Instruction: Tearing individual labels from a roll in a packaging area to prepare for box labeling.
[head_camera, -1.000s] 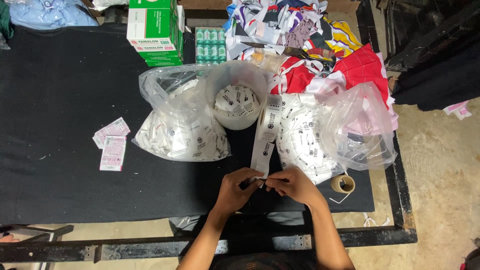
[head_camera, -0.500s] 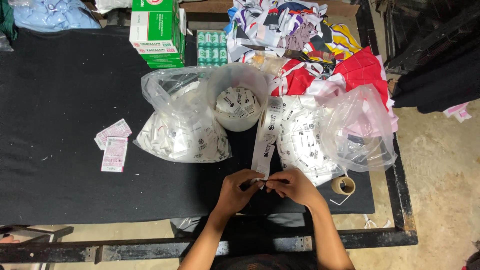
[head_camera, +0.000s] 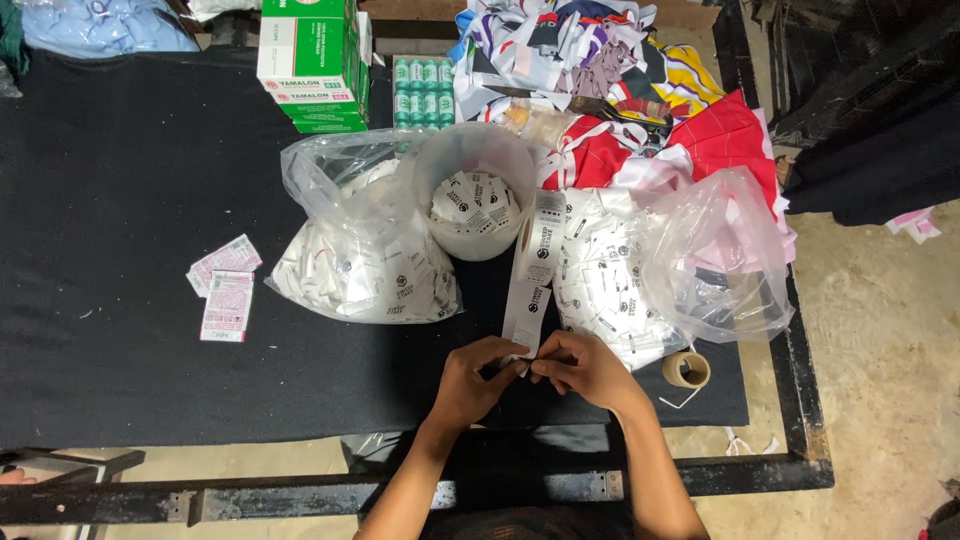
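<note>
A white strip of printed labels (head_camera: 531, 270) runs from a roll near the tub down to my hands. My left hand (head_camera: 477, 379) and my right hand (head_camera: 584, 366) meet at the strip's near end, each pinching it between thumb and fingers. A round white tub (head_camera: 476, 205) holding loose labels stands just beyond. Left of the tub lies a clear plastic bag (head_camera: 362, 250) full of white labels. Another clear bag (head_camera: 665, 262) with labels lies open to the right of the strip.
Black cloth covers the table (head_camera: 120, 180). Small pink-and-white tickets (head_camera: 224, 290) lie at the left. Green and white boxes (head_camera: 313, 62) and a pack of small green bottles (head_camera: 423, 88) stand at the back, beside a heap of coloured fabric (head_camera: 620, 90). A tape roll (head_camera: 686, 369) sits near my right hand.
My hands have stayed at the end of the strip, with only slight finger movement.
</note>
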